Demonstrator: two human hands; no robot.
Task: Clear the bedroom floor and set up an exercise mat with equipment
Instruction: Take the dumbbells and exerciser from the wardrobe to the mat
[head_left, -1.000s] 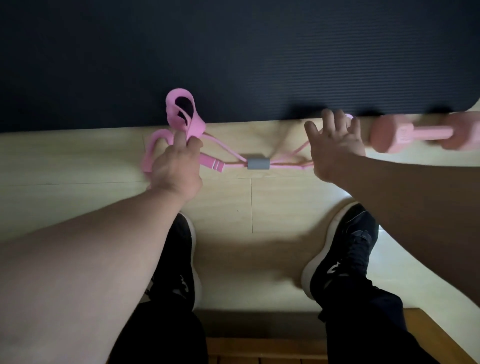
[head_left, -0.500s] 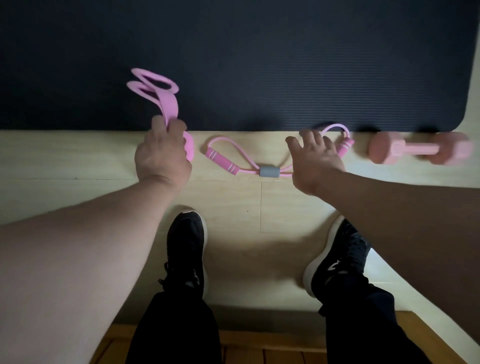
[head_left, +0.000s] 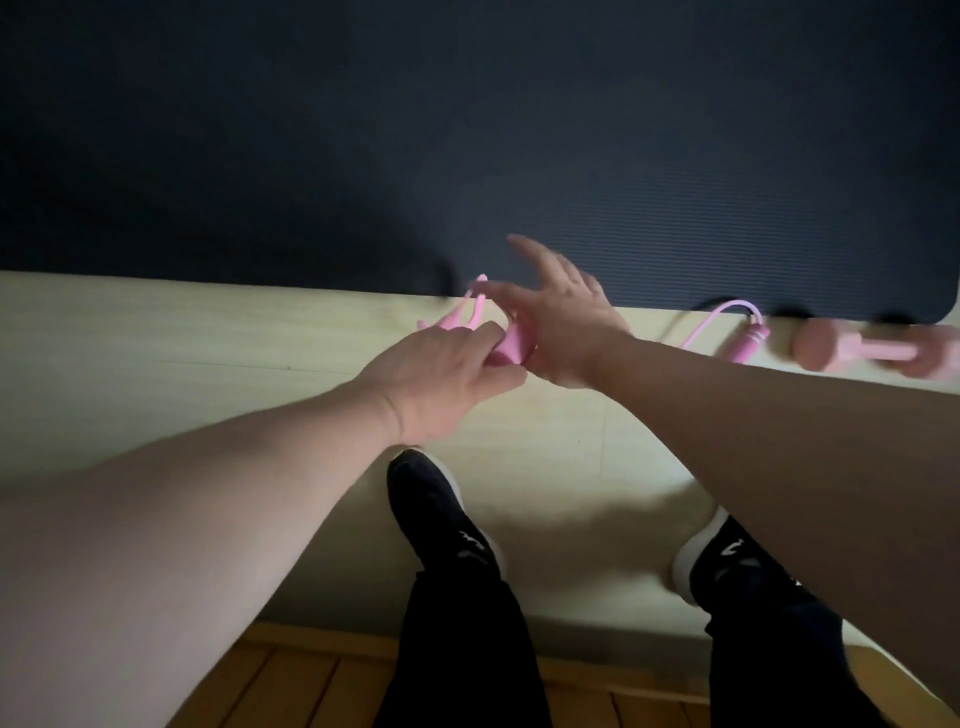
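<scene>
The dark exercise mat lies flat across the far half of the view. Just in front of its near edge, my left hand pinches a bunched pink resistance band, whose loops stick out past my fingers. My right hand hovers right beside it with fingers spread, blurred, partly covering the band. To the right, a pink figure-eight pull tube lies on the floor, its left half hidden behind my right arm. A pink dumbbell lies beyond it at the mat's edge.
The pale wooden floor runs along the mat's near edge. My two black shoes stand on it below my arms. A brown slatted wooden surface sits at the bottom edge.
My left hand has carried the pink band rightwards and down from the mat's edge. My right hand left the pull tube and swung left to meet it. The view has shifted.
</scene>
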